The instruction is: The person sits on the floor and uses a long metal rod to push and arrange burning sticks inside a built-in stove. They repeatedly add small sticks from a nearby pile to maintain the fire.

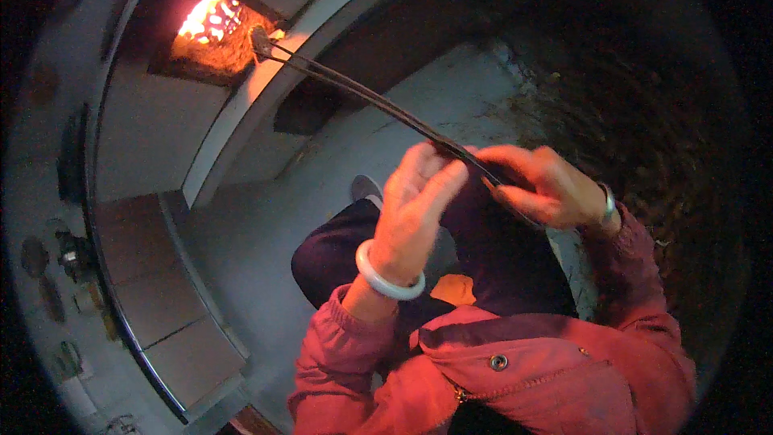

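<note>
Both of my hands are at a pair of long, dark, thin rods, possibly fire tongs [386,106]. My left hand [420,193] has its thumb and fingers around the rods near their close end. Farther right, my right hand [537,184] grips the very end between thumb and fingers. The rods slant up and left to the mouth of a stove [208,75], where their far tips meet a dark lump [260,42] at the right side of the opening. Bright fire [211,18] glows inside. Blur hides the exact finger contact.
A pale ledge [226,127] runs below the stove opening. Tiled stove side and a curved metal-edged counter [136,347] stand at the left, with utensils beyond. Dark, straw-like material [622,115] lies on the floor to the right. My knees and a shoe [366,187] are below the rods.
</note>
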`<state>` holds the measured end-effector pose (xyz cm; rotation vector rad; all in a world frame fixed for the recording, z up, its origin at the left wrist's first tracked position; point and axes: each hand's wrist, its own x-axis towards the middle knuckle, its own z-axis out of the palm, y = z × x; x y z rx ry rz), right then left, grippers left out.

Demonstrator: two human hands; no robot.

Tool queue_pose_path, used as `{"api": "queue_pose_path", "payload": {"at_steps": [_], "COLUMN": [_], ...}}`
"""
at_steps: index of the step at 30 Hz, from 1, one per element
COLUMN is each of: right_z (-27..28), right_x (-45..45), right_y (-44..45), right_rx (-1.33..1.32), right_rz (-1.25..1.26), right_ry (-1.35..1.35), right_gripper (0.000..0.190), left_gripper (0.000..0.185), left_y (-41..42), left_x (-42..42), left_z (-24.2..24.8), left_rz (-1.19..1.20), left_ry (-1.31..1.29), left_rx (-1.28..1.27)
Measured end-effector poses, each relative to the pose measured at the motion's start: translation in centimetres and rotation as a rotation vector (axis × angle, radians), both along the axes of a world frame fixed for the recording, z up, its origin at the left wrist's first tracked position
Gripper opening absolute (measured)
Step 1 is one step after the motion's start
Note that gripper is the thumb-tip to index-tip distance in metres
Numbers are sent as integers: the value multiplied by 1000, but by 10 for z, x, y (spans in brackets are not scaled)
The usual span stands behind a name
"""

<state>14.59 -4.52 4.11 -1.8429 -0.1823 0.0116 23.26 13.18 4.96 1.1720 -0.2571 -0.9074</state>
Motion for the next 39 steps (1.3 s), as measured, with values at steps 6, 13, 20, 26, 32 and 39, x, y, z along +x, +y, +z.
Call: {"api": "queue_pose_path", "payload": {"at_steps": [6, 13, 20, 26, 32, 39], "right_z": [-23, -32, -54, -52, -22, -71], "right_x": [94, 292, 280, 167, 41, -88], "right_y": [33, 89, 108, 71, 34, -26], "right_rx": [203, -274, -66, 205, 297, 623], "right_rz": [26, 29, -91, -27, -192, -659], "right_ry": [118, -202, -412, -19, 183, 405], "right_gripper": [35, 27, 45, 36, 47, 39], "left_gripper": [19, 18, 16, 14, 19, 37], "left_y": [25, 36, 59, 51, -7, -120], "left_x": [67, 212, 222, 139, 56, -53], "left_z": [-18, -16, -44, -34, -18, -72], "left_rz": [255, 650, 611, 323, 61, -267], "left_ry": [-65, -136, -96, -73, -16, -8], "left_rx": [-52, -41, -104, 13, 25, 181]}}
